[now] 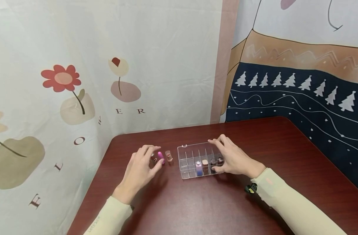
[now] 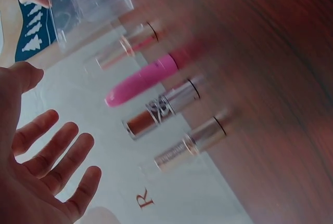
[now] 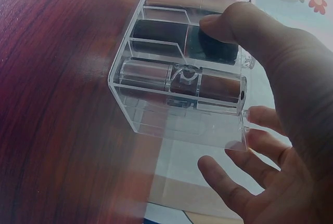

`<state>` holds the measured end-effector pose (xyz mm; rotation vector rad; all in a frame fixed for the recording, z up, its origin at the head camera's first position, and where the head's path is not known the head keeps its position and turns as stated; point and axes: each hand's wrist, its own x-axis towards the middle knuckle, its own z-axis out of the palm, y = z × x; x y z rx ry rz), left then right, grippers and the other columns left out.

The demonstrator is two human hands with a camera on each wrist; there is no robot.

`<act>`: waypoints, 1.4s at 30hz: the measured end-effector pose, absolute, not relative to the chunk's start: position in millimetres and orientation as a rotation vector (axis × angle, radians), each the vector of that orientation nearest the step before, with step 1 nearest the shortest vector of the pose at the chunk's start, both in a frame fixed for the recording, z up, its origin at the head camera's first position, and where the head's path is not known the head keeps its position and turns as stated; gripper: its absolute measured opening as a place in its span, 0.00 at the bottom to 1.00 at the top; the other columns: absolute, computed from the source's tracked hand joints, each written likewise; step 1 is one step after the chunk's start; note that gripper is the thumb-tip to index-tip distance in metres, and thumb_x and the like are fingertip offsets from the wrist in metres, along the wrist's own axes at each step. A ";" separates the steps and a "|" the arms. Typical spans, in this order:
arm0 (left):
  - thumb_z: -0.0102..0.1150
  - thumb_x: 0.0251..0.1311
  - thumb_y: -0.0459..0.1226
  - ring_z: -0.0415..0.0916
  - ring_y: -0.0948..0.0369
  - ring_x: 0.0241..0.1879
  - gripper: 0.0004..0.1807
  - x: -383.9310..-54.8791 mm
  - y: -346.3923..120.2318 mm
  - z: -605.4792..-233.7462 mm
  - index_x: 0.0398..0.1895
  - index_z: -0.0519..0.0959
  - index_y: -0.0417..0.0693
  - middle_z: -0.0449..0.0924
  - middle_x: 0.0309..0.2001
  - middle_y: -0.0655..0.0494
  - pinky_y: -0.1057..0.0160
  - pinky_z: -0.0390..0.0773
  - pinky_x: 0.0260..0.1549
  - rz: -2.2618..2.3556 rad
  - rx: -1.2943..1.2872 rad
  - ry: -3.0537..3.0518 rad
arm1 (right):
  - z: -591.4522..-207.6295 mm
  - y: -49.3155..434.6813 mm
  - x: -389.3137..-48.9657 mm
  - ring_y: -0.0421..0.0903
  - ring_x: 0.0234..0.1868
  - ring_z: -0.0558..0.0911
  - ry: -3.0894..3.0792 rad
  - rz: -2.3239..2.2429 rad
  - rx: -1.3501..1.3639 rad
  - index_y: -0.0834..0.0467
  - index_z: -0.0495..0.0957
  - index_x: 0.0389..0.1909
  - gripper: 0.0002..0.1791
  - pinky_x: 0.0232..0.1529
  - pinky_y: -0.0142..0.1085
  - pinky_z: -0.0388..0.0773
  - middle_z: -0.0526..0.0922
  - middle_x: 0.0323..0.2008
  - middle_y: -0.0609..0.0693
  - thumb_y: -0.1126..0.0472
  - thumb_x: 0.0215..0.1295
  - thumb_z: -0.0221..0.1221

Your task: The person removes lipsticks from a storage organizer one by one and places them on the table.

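A clear divided organizer box (image 1: pixel 183 164) stands on the table. In its front row are a purple-blue bottle (image 1: pixel 199 168), a brown tube with a beige top (image 1: pixel 205 165), a dark tube (image 3: pixel 158 37) and a clear-cased brown lip gloss (image 3: pixel 221 89). My right hand (image 1: pixel 236 158) is at the box's right end, its thumb overlapping the dark tube and its fingers spread behind. Left of the box stand a pink tube (image 2: pixel 143 80), a brown lip gloss (image 2: pixel 161 108) and two clear-and-gold lipstick tubes (image 2: pixel 191 143). My left hand (image 1: pixel 139 166) hovers beside them, fingers apart and holding nothing.
The dark red wooden table (image 1: pixel 196 205) runs to a pale curtain (image 1: pixel 167 65) printed with flowers behind it. On the right hangs a navy cloth (image 1: pixel 264 98) with white trees.
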<state>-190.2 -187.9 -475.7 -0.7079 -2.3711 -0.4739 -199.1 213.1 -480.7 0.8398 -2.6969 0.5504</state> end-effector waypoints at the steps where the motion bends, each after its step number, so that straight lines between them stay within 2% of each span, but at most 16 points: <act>1: 0.86 0.65 0.42 0.87 0.51 0.46 0.27 -189.6 -185.5 -476.1 0.64 0.88 0.47 0.90 0.56 0.49 0.45 0.84 0.46 -0.474 -0.718 -2.369 | -481.0 213.1 -199.0 0.45 0.52 0.74 -2.695 0.551 0.842 0.57 0.74 0.83 0.60 0.42 0.36 0.81 0.76 0.56 0.55 0.51 0.49 0.93; 5: 0.86 0.65 0.43 0.85 0.55 0.44 0.26 -187.8 -176.0 -478.6 0.63 0.88 0.48 0.88 0.52 0.53 0.48 0.83 0.46 -0.471 -0.763 -2.357 | -482.2 212.9 -199.1 0.45 0.52 0.73 -2.693 0.549 0.848 0.57 0.74 0.84 0.61 0.42 0.35 0.80 0.76 0.56 0.56 0.50 0.49 0.93; 11: 0.85 0.65 0.44 0.82 0.57 0.41 0.26 -186.8 -162.8 -483.0 0.64 0.88 0.49 0.87 0.50 0.55 0.54 0.74 0.42 -0.457 -0.819 -2.337 | -482.6 212.8 -199.4 0.45 0.52 0.74 -2.693 0.548 0.842 0.57 0.74 0.84 0.61 0.43 0.36 0.81 0.76 0.56 0.55 0.50 0.49 0.93; 17: 0.84 0.68 0.45 0.84 0.56 0.45 0.28 -186.7 -151.8 -484.9 0.68 0.87 0.49 0.87 0.50 0.56 0.52 0.83 0.48 -0.460 -0.856 -2.376 | -481.1 213.4 -199.5 0.45 0.53 0.74 -2.684 0.541 0.850 0.57 0.74 0.84 0.60 0.44 0.37 0.82 0.76 0.56 0.54 0.51 0.50 0.92; 27: 0.82 0.69 0.48 0.88 0.51 0.57 0.28 -186.5 -133.6 -489.1 0.68 0.87 0.52 0.89 0.59 0.54 0.49 0.86 0.51 -0.389 -0.907 -2.351 | -482.1 213.2 -199.0 0.46 0.54 0.75 -2.686 0.549 0.850 0.58 0.73 0.84 0.61 0.46 0.38 0.83 0.77 0.58 0.56 0.50 0.50 0.93; 31: 0.82 0.69 0.48 0.88 0.51 0.59 0.26 -185.1 -125.2 -490.1 0.67 0.88 0.52 0.89 0.59 0.54 0.43 0.89 0.58 -0.391 -0.939 -2.341 | -482.9 213.2 -198.6 0.46 0.54 0.75 -2.693 0.548 0.843 0.58 0.73 0.84 0.62 0.47 0.39 0.84 0.77 0.58 0.57 0.49 0.49 0.93; 33: 0.82 0.70 0.47 0.87 0.52 0.59 0.25 -184.5 -121.0 -490.8 0.66 0.88 0.51 0.89 0.59 0.54 0.41 0.89 0.58 -0.396 -0.953 -2.343 | -482.9 213.1 -198.6 0.46 0.54 0.75 -2.687 0.548 0.844 0.58 0.74 0.84 0.62 0.47 0.39 0.84 0.77 0.57 0.56 0.49 0.49 0.94; 39: 0.80 0.72 0.51 0.85 0.52 0.59 0.25 -184.0 -110.3 -494.6 0.66 0.89 0.53 0.89 0.59 0.57 0.49 0.85 0.61 -0.343 -0.967 -2.366 | -481.1 213.0 -198.4 0.45 0.53 0.74 -2.681 0.556 0.838 0.57 0.74 0.84 0.61 0.47 0.39 0.84 0.77 0.56 0.55 0.51 0.49 0.93; 42: 0.80 0.72 0.52 0.85 0.52 0.60 0.24 -184.4 -106.4 -496.7 0.65 0.89 0.54 0.89 0.59 0.57 0.48 0.84 0.64 -0.319 -0.968 -2.366 | -481.1 213.4 -198.6 0.45 0.54 0.75 -2.687 0.560 0.834 0.56 0.74 0.84 0.60 0.48 0.40 0.85 0.77 0.57 0.54 0.51 0.50 0.93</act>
